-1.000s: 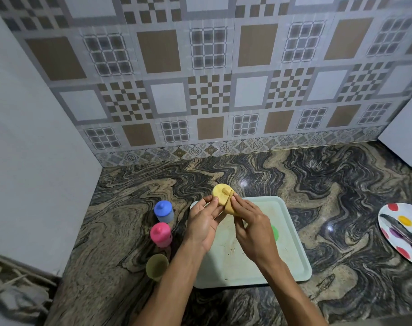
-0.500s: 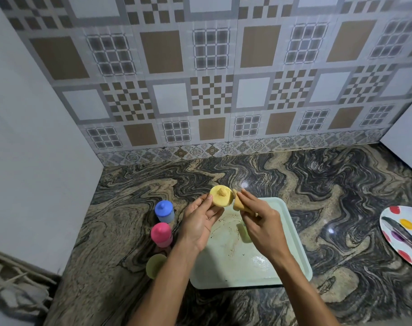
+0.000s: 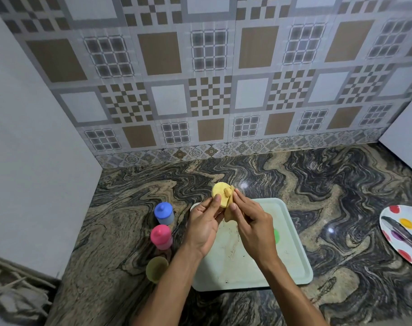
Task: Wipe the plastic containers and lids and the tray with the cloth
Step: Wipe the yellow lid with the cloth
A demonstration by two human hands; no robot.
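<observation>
- Three containers stand left of the left hand (image 3: 205, 222): blue container (image 3: 163, 212) and pink container (image 3: 161, 236) lidded, olive container (image 3: 156, 269) open.
- One tray (image 3: 294, 267) lies below both hands.
- The left hand pinches the one yellow lid (image 3: 220, 195) on edge, knob facing the camera.
- The right hand (image 3: 252, 224) grips the cloth (image 3: 229, 214), which is now against the lid; earlier they were apart.

The left hand (image 3: 203, 228) and right hand (image 3: 254, 228) are bare. Behind each hand a bare, slim forearm (image 3: 169, 285) runs to the lower edge of view. The nails (image 3: 217, 197) are cut short.
</observation>
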